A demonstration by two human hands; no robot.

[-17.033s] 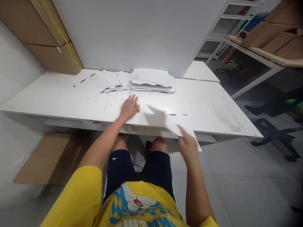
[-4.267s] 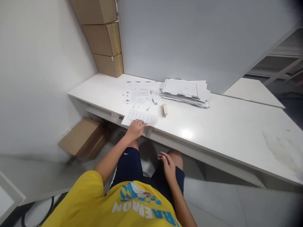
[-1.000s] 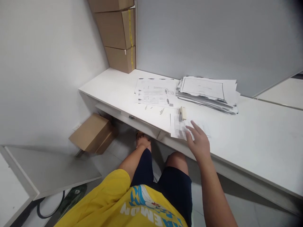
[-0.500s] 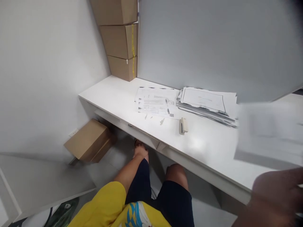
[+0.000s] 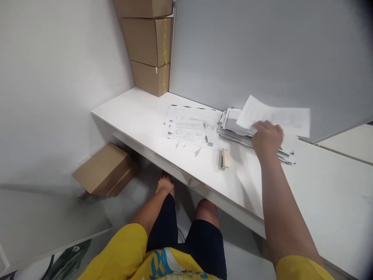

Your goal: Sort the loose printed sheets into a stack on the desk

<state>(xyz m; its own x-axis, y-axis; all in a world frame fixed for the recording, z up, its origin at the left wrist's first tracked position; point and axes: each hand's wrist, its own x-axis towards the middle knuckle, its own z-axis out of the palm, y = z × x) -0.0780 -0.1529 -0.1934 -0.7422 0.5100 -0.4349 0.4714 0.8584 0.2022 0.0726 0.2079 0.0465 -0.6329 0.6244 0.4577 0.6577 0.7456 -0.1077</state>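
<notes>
My right hand is closed on the near edge of a white sheet of paper, slightly blurred. Beneath the sheet lies a stack of papers with dark-smudged edges, partly hidden by my hand and the sheet. My left hand rests over my left knee below the desk edge, holding nothing, its fingers laid down on the knee. A cream stapler lies on the desk near the stack. Left of it, printed sheets lie flat, overlapping, with small torn paper scraps near them.
The white desk stands against a grey partition. Cardboard boxes are stacked at its far left corner. Another cardboard box sits lower, left of the desk. A white panel and a dark green item are at lower left.
My right hand has moved left and away from me, bringing the paper from the right side of the desk to above the stack. My left hand stays on the knee.
</notes>
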